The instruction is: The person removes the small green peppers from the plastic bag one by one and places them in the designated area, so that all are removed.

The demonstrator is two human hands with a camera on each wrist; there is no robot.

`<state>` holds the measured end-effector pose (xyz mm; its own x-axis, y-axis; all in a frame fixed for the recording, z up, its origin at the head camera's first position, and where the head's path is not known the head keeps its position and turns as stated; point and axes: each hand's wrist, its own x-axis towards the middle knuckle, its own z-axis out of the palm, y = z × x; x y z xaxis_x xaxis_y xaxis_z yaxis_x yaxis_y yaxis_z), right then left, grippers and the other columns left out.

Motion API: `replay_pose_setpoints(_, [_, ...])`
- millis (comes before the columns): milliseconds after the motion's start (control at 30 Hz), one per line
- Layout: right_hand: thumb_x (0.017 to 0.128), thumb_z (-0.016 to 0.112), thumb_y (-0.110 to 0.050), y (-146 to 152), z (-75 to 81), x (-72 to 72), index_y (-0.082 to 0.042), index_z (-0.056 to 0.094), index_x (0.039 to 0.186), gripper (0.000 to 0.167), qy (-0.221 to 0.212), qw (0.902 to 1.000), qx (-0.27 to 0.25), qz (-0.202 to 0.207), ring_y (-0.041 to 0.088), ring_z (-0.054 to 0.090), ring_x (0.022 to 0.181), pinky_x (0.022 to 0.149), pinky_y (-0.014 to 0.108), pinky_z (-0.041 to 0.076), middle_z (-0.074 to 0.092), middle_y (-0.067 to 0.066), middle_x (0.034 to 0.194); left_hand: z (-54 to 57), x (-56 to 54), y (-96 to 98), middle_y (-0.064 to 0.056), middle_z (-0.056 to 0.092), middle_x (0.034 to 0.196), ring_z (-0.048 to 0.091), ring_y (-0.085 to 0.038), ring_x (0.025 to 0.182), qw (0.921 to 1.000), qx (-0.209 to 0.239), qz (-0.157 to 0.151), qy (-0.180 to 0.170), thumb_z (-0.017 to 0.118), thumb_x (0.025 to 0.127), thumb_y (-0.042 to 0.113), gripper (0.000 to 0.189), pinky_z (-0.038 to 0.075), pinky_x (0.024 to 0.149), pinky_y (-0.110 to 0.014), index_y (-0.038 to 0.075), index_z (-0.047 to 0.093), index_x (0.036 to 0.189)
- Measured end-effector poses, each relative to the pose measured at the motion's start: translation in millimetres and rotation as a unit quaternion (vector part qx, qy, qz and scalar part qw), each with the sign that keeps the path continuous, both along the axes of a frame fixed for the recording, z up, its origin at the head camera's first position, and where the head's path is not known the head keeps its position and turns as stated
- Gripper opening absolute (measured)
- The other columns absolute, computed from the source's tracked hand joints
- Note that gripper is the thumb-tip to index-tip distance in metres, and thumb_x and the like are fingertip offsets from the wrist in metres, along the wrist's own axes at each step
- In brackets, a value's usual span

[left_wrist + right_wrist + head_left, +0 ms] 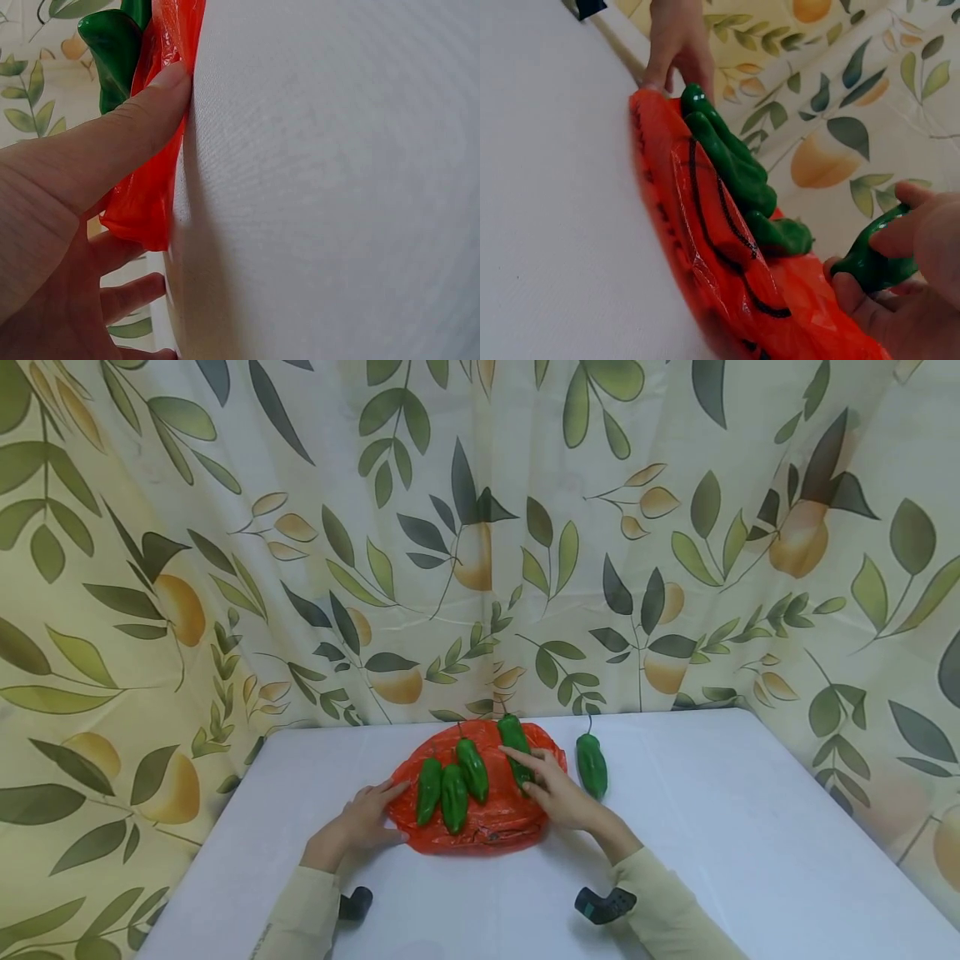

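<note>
A flattened red plastic bag (498, 814) lies on the white table, with three green peppers (453, 800) grouped on its left half. My left hand (367, 817) rests at the bag's left edge, fingers spread. In the left wrist view, its thumb (139, 112) lies along the red plastic and other fingers touch the tabletop. My right hand (557, 789) grips another green pepper (512, 739) over the bag's right part. The right wrist view shows thumb and fingers around that pepper (874, 262). Dark marks show on the bag's near side.
One more green pepper (592, 767) lies on the white table (697, 827), just right of the bag. Behind the table's far edge hangs a leaf-and-fruit patterned curtain (480, 568). Black devices (603, 906) sit at both wrists.
</note>
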<state>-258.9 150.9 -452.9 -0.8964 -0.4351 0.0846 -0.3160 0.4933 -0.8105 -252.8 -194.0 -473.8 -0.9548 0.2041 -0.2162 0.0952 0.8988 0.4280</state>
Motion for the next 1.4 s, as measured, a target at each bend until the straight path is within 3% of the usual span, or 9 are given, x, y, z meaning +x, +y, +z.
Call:
replay_pose_setpoints(133, [0.100, 0.057, -0.005, -1.9, 1.1, -1.1, -0.023, 0.046, 0.151, 0.055, 0.007, 0.9995, -0.013, -0.029, 0.034, 0.048, 0.121, 0.095, 0.045, 0.055, 0.040, 0.021, 0.139, 0.4, -0.2, -0.4, -0.011, 0.037, 0.162, 0.035, -0.043, 0.145, 1.0000, -0.001, 0.003, -0.002, 0.086, 0.079, 0.035, 0.088, 0.049, 0.099, -0.069, 0.028, 0.042, 0.155])
replay_pose_setpoints(267, [0.098, 0.066, -0.013, -2.7, 1.2, -2.9, -0.017, 0.054, 0.140, 0.044, 0.017, 0.9966, -0.021, -0.077, 0.041, 0.044, 0.132, 0.106, 0.061, 0.049, 0.041, 0.022, 0.138, 1.5, -0.4, -0.3, -0.011, 0.037, 0.163, 0.035, -0.043, 0.146, 1.0000, -0.001, 0.003, -0.002, 0.086, 0.079, 0.035, 0.088, 0.049, 0.100, -0.069, 0.028, 0.042, 0.155])
replay_pose_setpoints(400, [0.095, 0.070, -0.011, -2.3, 3.3, -4.2, -0.015, 0.056, 0.131, 0.039, 0.026, 0.9931, -0.031, -0.110, 0.042, 0.044, 0.131, 0.109, 0.062, 0.046, 0.041, 0.022, 0.136, 2.0, -0.9, -0.3, -0.011, 0.037, 0.163, 0.035, -0.043, 0.146, 1.0000, -0.001, 0.001, -0.001, 0.085, 0.080, 0.036, 0.088, 0.047, 0.101, -0.070, 0.028, 0.042, 0.155])
replay_pose_setpoints(600, [0.099, 0.060, -0.002, -0.6, 7.0, -4.6, -0.013, 0.053, 0.128, 0.032, 0.048, 0.9907, -0.025, -0.125, 0.042, 0.046, 0.130, 0.108, 0.064, 0.046, 0.043, 0.023, 0.137, 2.4, -2.2, -0.1, -0.011, 0.038, 0.162, 0.035, -0.042, 0.146, 1.0000, -0.001, -0.001, 0.000, 0.085, 0.080, 0.036, 0.088, 0.048, 0.101, -0.069, 0.028, 0.042, 0.155])
replay_pose_setpoints(833, [0.097, 0.063, -0.002, -0.7, 6.7, -1.6, -0.020, 0.048, 0.139, 0.048, 0.060, 0.9907, -0.038, -0.116, 0.041, 0.047, 0.129, 0.106, 0.063, 0.048, 0.044, 0.023, 0.139, 1.2, -2.0, -1.4, -0.010, 0.037, 0.163, 0.033, -0.043, 0.147, 1.0000, 0.004, -0.002, 0.001, 0.085, 0.080, 0.036, 0.088, 0.046, 0.102, -0.070, 0.028, 0.041, 0.156])
replay_pose_setpoints(1033, [0.104, 0.052, -0.009, -0.5, 3.2, 2.6, -0.029, 0.025, 0.158, 0.064, 0.076, 0.9908, -0.072, -0.086, 0.040, 0.043, 0.137, 0.108, 0.061, 0.046, 0.034, 0.017, 0.159, -3.5, 1.8, -2.8, -0.009, 0.038, 0.162, 0.033, -0.042, 0.147, 0.9999, 0.005, 0.006, -0.011, 0.086, 0.079, 0.036, 0.089, 0.048, 0.101, -0.069, 0.030, 0.041, 0.155])
replay_pose_setpoints(1167, [0.106, 0.048, -0.012, 5.5, 8.8, 3.0, -0.029, 0.022, 0.159, 0.062, 0.095, 0.9886, -0.074, -0.090, 0.035, 0.051, 0.117, 0.090, 0.045, 0.053, 0.041, 0.018, 0.147, -3.5, 0.5, -2.2, -0.008, 0.038, 0.162, 0.034, -0.041, 0.147, 1.0000, 0.008, 0.003, -0.003, 0.085, 0.080, 0.037, 0.088, 0.047, 0.102, -0.069, 0.030, 0.041, 0.155])
replay_pose_setpoints(1267, [0.107, 0.045, -0.011, 11.0, 15.2, 2.4, -0.026, 0.022, 0.159, 0.060, 0.099, 0.9867, -0.089, -0.093, 0.026, 0.053, 0.091, 0.073, 0.031, 0.049, 0.050, 0.020, 0.120, -2.3, -0.8, -2.3, -0.008, 0.038, 0.162, 0.034, -0.041, 0.147, 1.0000, 0.007, 0.002, -0.002, 0.085, 0.080, 0.037, 0.088, 0.046, 0.103, -0.070, 0.031, 0.041, 0.155])
replay_pose_setpoints(1400, [0.108, 0.039, -0.009, 18.1, 21.0, 4.5, -0.021, 0.020, 0.160, 0.056, 0.080, 0.9816, -0.145, -0.094, 0.020, 0.053, 0.075, 0.067, 0.028, 0.052, 0.051, 0.019, 0.097, -0.5, 0.2, -1.7, -0.009, 0.037, 0.163, 0.033, -0.042, 0.148, 1.0000, 0.007, 0.004, -0.005, 0.085, 0.080, 0.036, 0.088, 0.045, 0.104, -0.070, 0.030, 0.041, 0.156])
